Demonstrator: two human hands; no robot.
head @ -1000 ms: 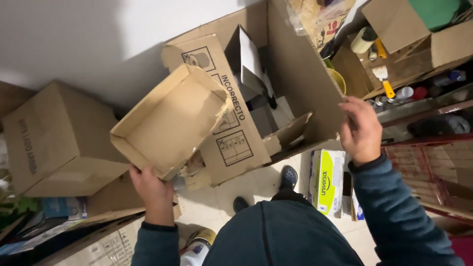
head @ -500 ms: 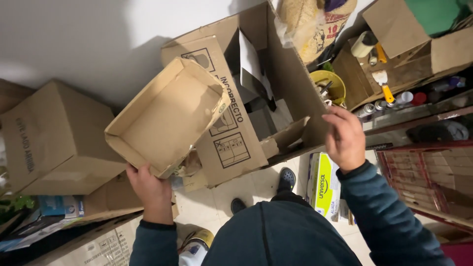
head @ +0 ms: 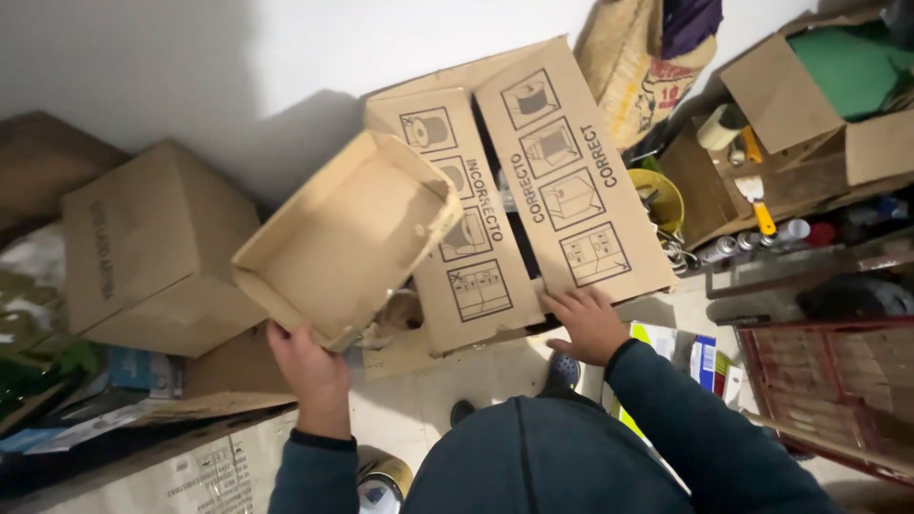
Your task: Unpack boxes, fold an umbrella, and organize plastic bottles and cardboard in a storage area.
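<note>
Gripping a shallow tan cardboard tray (head: 347,238), left hand (head: 309,366); right hand (head: 590,324) flat, unclenched on pictogram-printed box flap (head: 571,186).

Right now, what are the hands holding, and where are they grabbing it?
The left hand grips the shallow cardboard tray by its near bottom corner. The right hand presses the big box's closed flap at its near edge.

A shallow open brown cardboard tray (head: 347,238) sits at centre, a large brown carton (head: 533,205) with black pictogram labels at one o'clock, a closed brown box (head: 152,252) at nine, and yellow-and-blue packets (head: 681,352) at four.
</note>
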